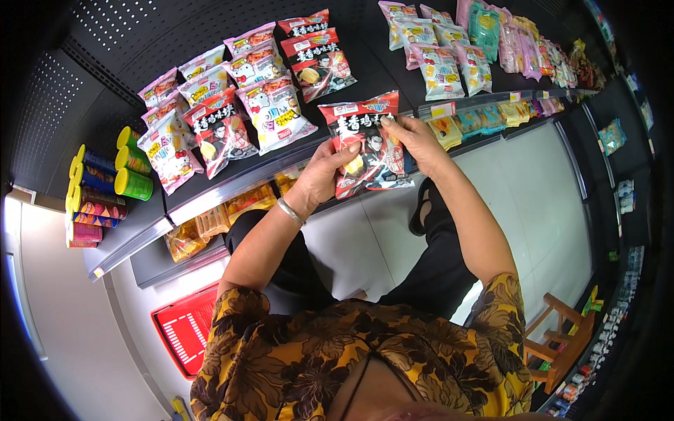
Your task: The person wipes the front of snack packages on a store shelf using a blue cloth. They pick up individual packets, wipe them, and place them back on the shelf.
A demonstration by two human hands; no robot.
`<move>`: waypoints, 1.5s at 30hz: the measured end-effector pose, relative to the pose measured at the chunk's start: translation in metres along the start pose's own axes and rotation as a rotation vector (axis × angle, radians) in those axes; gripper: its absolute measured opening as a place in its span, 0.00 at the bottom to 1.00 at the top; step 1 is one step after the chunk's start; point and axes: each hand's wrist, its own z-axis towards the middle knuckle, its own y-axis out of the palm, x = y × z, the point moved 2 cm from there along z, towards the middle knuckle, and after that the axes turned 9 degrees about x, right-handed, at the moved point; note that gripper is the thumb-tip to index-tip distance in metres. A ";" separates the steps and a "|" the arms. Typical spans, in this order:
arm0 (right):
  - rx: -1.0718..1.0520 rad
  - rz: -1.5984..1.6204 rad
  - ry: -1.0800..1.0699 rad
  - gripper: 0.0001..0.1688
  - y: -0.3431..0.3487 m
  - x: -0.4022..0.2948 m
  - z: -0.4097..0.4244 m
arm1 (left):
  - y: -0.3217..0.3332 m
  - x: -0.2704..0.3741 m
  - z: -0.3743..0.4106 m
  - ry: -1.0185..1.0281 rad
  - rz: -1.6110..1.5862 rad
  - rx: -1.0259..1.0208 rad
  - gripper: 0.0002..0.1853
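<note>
Both my hands grip a red-and-black snack bag (368,152) in front of the shelf edge. My left hand (325,171) holds its lower left side, thumb across the front. At the upper right side, my right hand (418,139) presses its thumb on the front. Where the lower part widens, I cannot tell whether a second bag lies behind. On the black shelf just beyond stand white-and-pink snack bags (276,116), another red-and-black bag (220,131) to the left, and similar red-and-black bags (320,63) in a row behind.
Canisters with yellow lids (134,183) stand at the shelf's left end. More white-and-pink bags (436,71) fill the right section. Packaged snacks (247,197) lie on the lower shelf. A red plastic basket (181,329) is on the floor at left, a wooden stool (561,342) at right.
</note>
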 end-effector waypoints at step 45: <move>0.042 -0.812 -1.184 0.21 0.067 0.001 -0.090 | -0.009 -0.001 0.013 0.010 -0.135 0.039 0.27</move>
